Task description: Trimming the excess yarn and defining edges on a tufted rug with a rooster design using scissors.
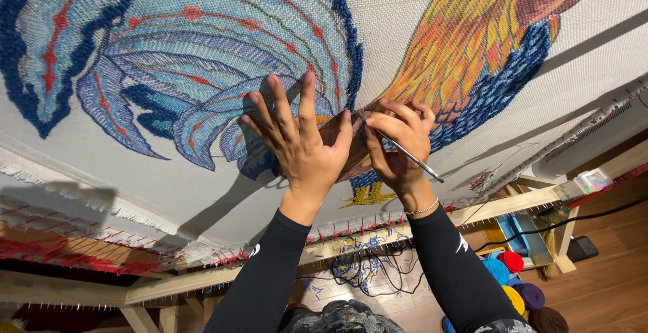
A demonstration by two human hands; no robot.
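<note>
A large white canvas [398, 15] stretched on a wooden frame [499, 205] fills the view, worked with a blue feathered shape [169, 69] on the left and an orange one [466, 42] on the right. My left hand [300, 140] presses flat against the cloth with fingers spread, over the spot where the two shapes meet. Beside it, my right hand [398, 147] pinches a thin metal hook tool [405, 150], its tip against the cloth near my left thumb. Both arms wear black sleeves, and a beaded bracelet sits on the right wrist.
Red pins and white fringe line the frame's lower edge [101, 252]. Loose blue and black threads [368, 265] hang below it. Several coloured yarn balls [516, 286] lie on the wooden floor at lower right, near a black cable and a dark box [582, 246].
</note>
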